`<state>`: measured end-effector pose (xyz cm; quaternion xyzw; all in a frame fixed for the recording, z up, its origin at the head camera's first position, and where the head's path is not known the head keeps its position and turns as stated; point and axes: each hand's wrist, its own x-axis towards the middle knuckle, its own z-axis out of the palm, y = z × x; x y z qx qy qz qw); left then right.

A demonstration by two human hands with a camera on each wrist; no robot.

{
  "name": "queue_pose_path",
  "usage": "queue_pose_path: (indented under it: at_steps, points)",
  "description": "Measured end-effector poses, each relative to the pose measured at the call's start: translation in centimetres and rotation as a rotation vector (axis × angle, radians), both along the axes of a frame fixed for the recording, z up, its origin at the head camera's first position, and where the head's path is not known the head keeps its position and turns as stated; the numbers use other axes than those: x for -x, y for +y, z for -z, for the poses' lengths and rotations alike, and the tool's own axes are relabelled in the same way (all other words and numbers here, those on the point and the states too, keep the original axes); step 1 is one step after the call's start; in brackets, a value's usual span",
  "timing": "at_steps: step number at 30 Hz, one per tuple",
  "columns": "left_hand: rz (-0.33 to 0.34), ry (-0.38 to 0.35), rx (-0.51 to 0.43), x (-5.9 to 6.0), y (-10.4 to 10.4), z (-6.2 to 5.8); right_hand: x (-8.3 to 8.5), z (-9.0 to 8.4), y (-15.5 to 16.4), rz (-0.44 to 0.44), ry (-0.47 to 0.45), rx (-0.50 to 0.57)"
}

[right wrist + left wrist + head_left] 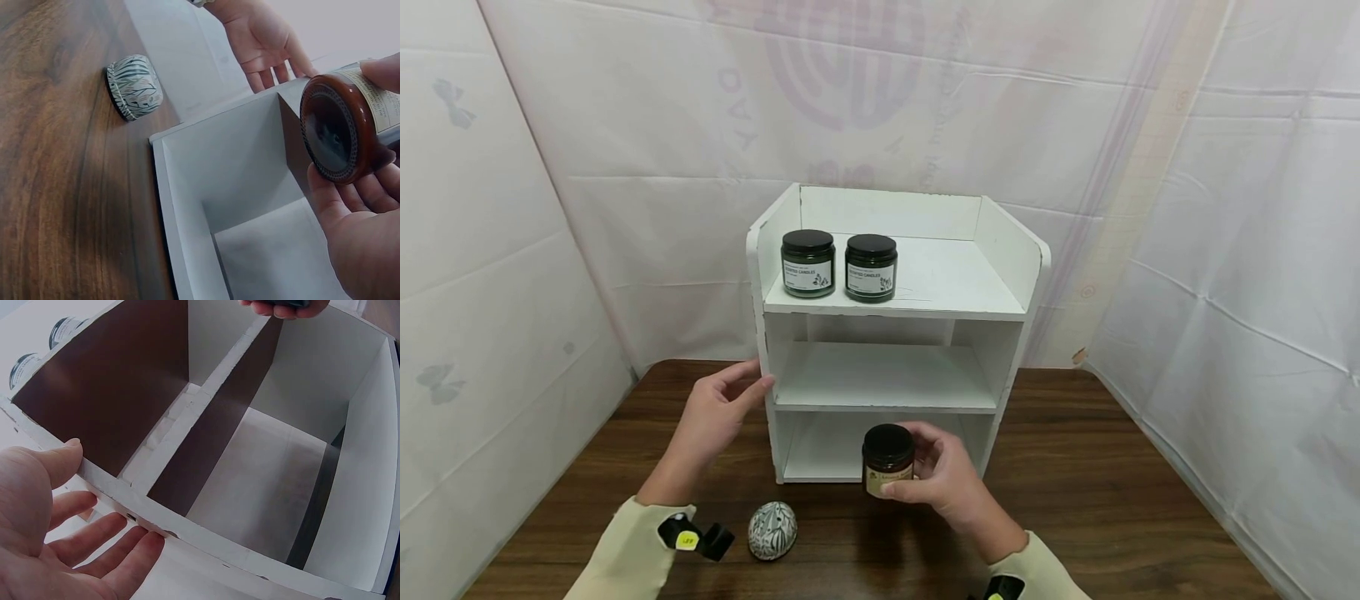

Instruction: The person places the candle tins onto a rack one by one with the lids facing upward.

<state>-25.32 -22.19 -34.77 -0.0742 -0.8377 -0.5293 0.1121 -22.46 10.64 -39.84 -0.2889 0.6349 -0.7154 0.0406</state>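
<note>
My right hand (946, 477) grips a brown glass jar (887, 481) with a black lid and a cream label, thumb on the label and fingers around the far side. The jar is held in front of the bottom compartment of a white shelf unit (880, 409), and the right wrist view shows its ribbed base. At the unit's left side, my left hand (718, 410) rests its thumb at the front edge, with the other fingers loosely extended along the outer side panel (206, 550). Two dark green candle jars (808, 265) labelled "Scented Candles" stand side by side on the top shelf, toward the left.
A small round tin (772, 531) with a black-and-white leaf pattern sits on the dark wooden table (1112, 500), in front of the unit's left corner. White cloth (662, 208) hangs behind and on both sides. Raised side walls border the top shelf.
</note>
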Motion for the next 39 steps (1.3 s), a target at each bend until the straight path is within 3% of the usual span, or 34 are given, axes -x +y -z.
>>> queue_pose_path:
  at_steps: [39]
  points:
    - [0.002, -0.012, -0.014, 0.2, 0.1, 0.3, 0.3, -2.9, 1.6, 0.044, 0.051, -0.043]
